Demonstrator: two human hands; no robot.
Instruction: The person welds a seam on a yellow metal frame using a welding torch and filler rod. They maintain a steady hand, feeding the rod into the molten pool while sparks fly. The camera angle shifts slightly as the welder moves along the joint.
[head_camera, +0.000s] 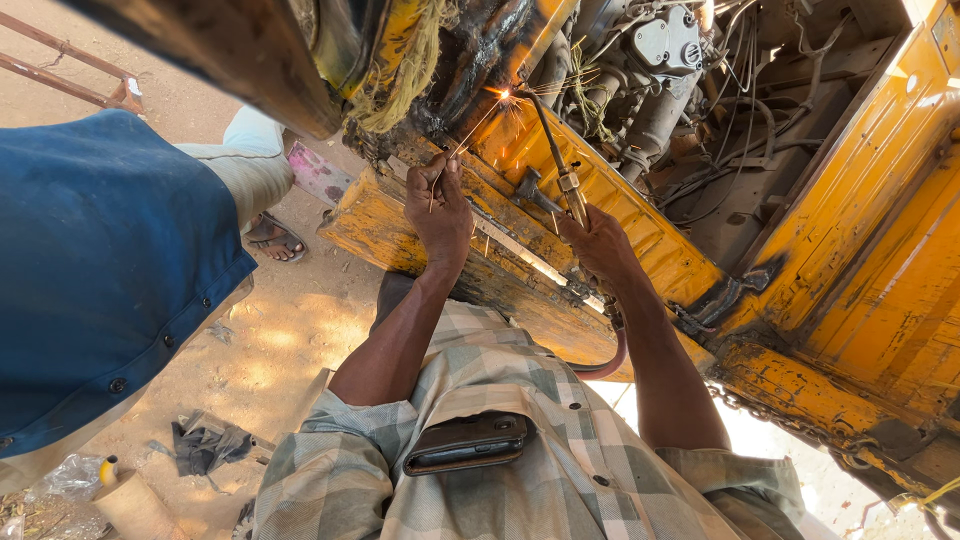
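Note:
My left hand (438, 208) pinches a thin filler rod (462, 148) whose tip reaches up to a bright sparking spot (503, 96) on the yellow vehicle body (640, 235). My right hand (600, 245) grips a gas torch (560, 165) with a brass neck, its dark nozzle pointing at the same glowing spot. A reddish hose (612, 355) runs back from the torch under my wrist. A dark phone (468, 442) sticks out of my checked shirt pocket.
Another person in a blue shirt (100, 270) stands close on the left, a sandalled foot (275, 238) on the sandy ground. The exposed engine and wiring (665, 70) lie behind the weld. A chain (790, 420) hangs at lower right. A dark rag (205, 440) lies on the ground.

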